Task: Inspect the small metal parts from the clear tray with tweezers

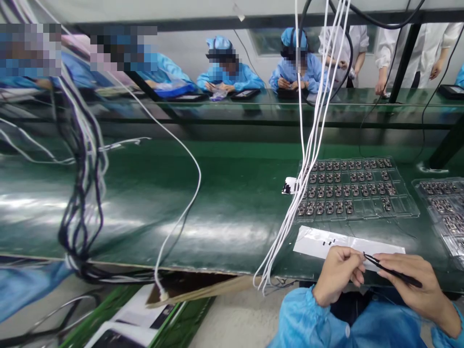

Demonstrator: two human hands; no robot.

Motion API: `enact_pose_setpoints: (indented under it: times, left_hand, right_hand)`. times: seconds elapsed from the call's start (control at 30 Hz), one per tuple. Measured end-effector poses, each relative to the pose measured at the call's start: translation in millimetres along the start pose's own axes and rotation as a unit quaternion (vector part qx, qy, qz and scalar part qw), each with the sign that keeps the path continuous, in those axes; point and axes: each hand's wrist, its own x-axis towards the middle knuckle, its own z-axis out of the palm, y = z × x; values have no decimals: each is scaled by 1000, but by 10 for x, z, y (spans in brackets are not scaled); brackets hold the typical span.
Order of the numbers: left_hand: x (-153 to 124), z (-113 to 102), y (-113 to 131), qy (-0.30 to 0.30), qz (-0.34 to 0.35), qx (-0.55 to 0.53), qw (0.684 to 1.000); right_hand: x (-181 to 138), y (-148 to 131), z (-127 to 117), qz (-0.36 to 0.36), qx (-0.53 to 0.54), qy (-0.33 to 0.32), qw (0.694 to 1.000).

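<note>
My right hand (pixel 422 285) grips a pair of black tweezers (pixel 393 271), whose tips point left toward my other hand. My left hand (pixel 339 273) is closed in a pinch at those tips; whatever small thing lies between its fingers is too small to make out. Beneath and behind both hands lies a white strip of paper (pixel 313 240) with a few small black pieces on it. Beyond the strip, a clear plastic tray (pixel 366 209) holds rows of small circuit boards, with some pockets bare. A small white-and-black label sheet (pixel 289 185) touches the tray's left side.
White cables (pixel 286 227) hang down just left of my hands. A second tray (pixel 447 212) of boards sits at the right edge. A dark cable bundle (pixel 81 208) drops at the left of the green table (pixel 217 193). Co-workers (pixel 228 72) sit across the bench.
</note>
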Motion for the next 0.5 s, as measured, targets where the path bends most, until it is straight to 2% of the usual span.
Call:
enact_pose_setpoints:
  times: [0.37, 0.5]
  left_hand:
    - [0, 0, -6, -5, -6, -8, 1000]
    - [2, 2, -5, -4, -1, -8, 1000]
  right_hand:
    - [6, -52, 6, -52, -40, -26, 997]
    - [-37, -45, 20, -48, -54, -28, 997]
